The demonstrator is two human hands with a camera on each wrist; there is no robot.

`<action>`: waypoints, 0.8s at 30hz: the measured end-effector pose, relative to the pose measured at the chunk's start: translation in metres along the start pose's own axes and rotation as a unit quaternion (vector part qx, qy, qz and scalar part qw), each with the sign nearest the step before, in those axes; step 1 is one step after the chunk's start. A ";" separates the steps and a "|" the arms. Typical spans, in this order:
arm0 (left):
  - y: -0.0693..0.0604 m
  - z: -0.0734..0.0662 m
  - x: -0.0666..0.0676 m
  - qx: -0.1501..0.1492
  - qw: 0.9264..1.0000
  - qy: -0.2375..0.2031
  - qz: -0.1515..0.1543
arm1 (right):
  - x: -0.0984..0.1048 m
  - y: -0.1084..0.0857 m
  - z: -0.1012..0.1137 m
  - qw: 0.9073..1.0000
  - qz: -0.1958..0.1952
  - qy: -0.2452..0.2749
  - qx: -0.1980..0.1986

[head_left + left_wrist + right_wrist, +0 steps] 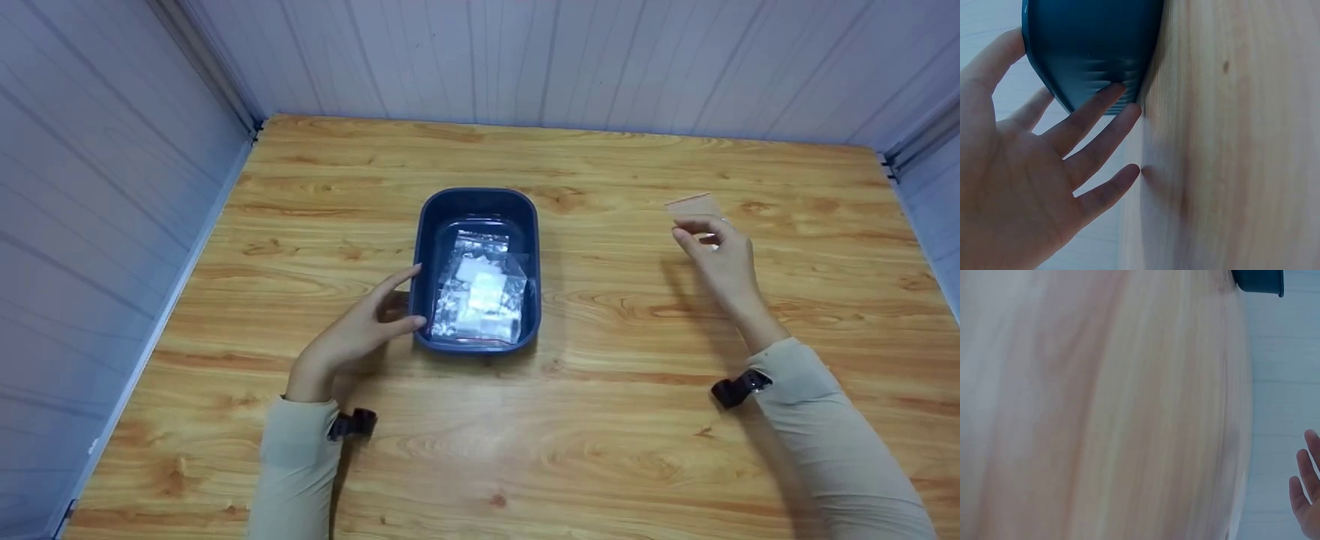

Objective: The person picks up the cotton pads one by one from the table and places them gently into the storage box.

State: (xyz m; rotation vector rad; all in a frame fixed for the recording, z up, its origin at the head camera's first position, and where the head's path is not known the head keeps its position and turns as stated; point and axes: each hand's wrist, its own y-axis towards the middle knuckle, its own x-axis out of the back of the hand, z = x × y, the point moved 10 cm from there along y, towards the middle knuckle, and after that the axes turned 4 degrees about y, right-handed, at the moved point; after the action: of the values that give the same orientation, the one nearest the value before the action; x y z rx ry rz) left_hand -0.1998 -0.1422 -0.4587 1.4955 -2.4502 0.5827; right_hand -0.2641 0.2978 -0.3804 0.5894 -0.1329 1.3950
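A dark blue rectangular bin (478, 349) stands on the wooden table with several clear zip bags (484, 292) lying in it, some holding something white. My left hand (360, 330) is at the bin's left side, thumb and fingertips touching its rim and wall. In the left wrist view the fingers of this hand (1033, 163) are spread and fairly straight against the bin (1092, 50). On the right, my right hand (721, 262) hovers above the table beside a small clear zip bag (694, 205), its fingers loosely bent. Part of that bag is hidden behind the hand.
Pale panelled walls (510, 60) enclose the wooden table (600, 450) at the back and both sides. A dark wrist camera (352, 424) is strapped to the left arm, and another wrist camera (739, 388) to the right one.
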 end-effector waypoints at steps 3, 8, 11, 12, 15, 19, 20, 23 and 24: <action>0.000 0.000 0.000 0.001 1.000 0.008 0.000 | 0.004 0.002 -0.008 1.000 -0.001 -0.007 0.001; 0.000 0.001 -0.001 0.010 1.000 0.011 0.001 | 0.013 0.009 -0.039 1.000 -0.001 -0.028 -0.003; 0.001 0.001 -0.001 0.011 1.000 0.007 0.003 | 0.020 0.012 -0.055 0.999 0.000 -0.032 -0.012; 0.001 0.001 -0.001 0.011 1.000 0.007 0.002 | 0.021 0.013 -0.058 0.999 0.001 -0.032 -0.016; 0.001 0.001 -0.001 0.011 1.000 0.006 0.001 | 0.025 0.015 -0.064 0.999 0.006 -0.028 -0.024; 0.002 0.002 0.000 0.014 1.000 0.008 0.001 | 0.028 0.017 -0.070 0.998 0.015 -0.034 -0.043; 0.002 0.002 0.000 0.013 1.000 0.009 0.000 | 0.028 0.017 -0.072 0.998 0.018 -0.037 -0.050; 0.002 0.002 0.000 0.012 1.000 0.010 0.000 | 0.029 0.018 -0.078 0.996 0.031 -0.044 -0.069; 0.002 0.002 0.000 0.011 1.000 0.011 -0.001 | 0.030 0.018 -0.080 0.996 0.034 -0.047 -0.075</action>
State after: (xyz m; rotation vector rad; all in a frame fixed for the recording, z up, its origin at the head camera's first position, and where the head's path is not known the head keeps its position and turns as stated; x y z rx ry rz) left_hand -0.2018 -0.1421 -0.4612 1.4913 -2.4340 0.6247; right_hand -0.2957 0.3622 -0.4303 0.5293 -0.3325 1.4093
